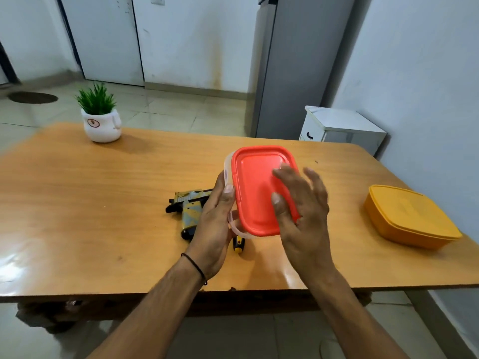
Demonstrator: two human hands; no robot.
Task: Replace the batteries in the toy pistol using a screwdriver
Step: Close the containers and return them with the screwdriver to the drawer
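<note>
Toward the far left corner of the table (77, 177) stands a potted plant (99, 117), well apart from the work and at no risk. The toy pistol (188, 207) lies flat near the middle of the table, its muzzle end hidden behind the left hand (215, 224). That hand grips the left side of a red-lidded box (259, 190), thumb on the lid's rim, holding it off the table and tipped toward the camera. A one-sided hold on a tilted box is the weak point: if it slips, the box would likely land on the pistol or on the screwdriver (238, 244), whose yellow-and-black handle shows just below it, toward the near edge.

The right hand (302, 211) is spread wide with straight fingers at the lid's right side, grasping nothing. It is blurred, so I cannot tell whether it touches the lid. If it pries the lid off while the box leans like this, whatever is inside could spill and roll off the near edge. The contents are not visible.

A closed yellow box (409, 218) sits by the right edge, untouched.
</note>
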